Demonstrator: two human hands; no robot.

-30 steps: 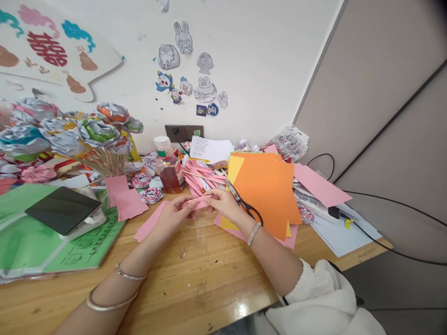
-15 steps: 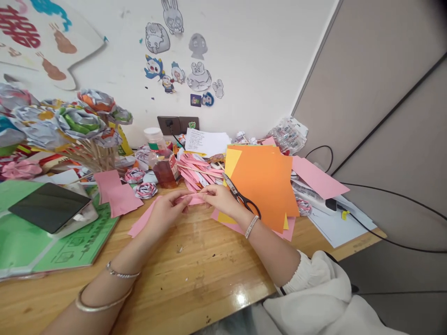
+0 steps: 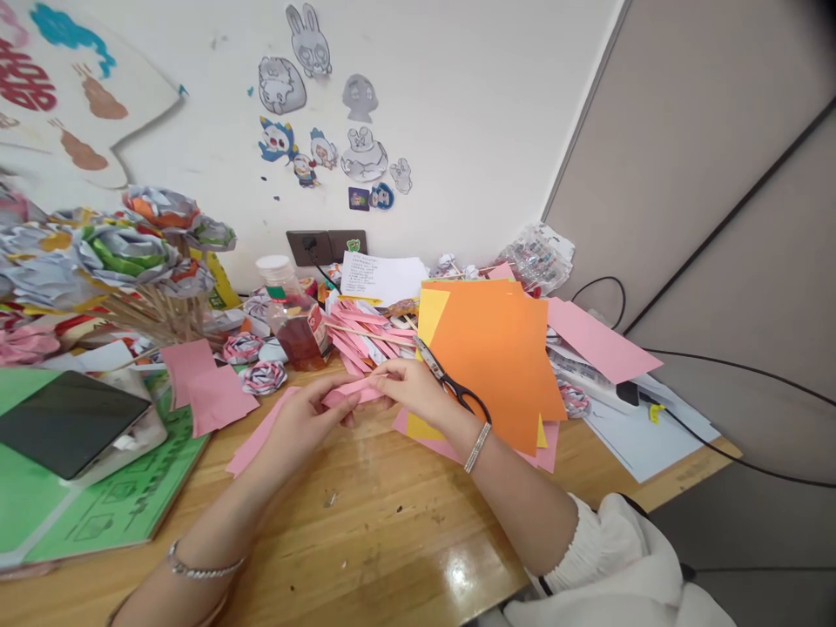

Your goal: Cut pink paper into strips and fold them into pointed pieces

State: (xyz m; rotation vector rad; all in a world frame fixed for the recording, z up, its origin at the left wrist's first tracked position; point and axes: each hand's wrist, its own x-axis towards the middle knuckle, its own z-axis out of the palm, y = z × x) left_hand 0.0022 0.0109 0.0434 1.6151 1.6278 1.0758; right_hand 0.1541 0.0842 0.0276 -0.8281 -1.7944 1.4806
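A small folded piece of pink paper is held between both hands above the wooden table. My left hand pinches its left part, thumb on top and fingers behind. My right hand pinches the right end with closed fingertips. A pink strip of paper lies under my left wrist. Beside my right wrist, black-handled scissors rest on a stack of orange paper, with yellow and pink sheets showing below. Past the hands is a pile of pink and white paper strips.
A bottle of dark red liquid stands behind my left hand. At left are paper flowers on sticks, pink paper squares and a black tablet over a green folder. A power strip with cables sits at right.
The view has shifted a little, so the table things sit lower in the picture. Both hands still hold the pink paper, and more of its folded face shows.
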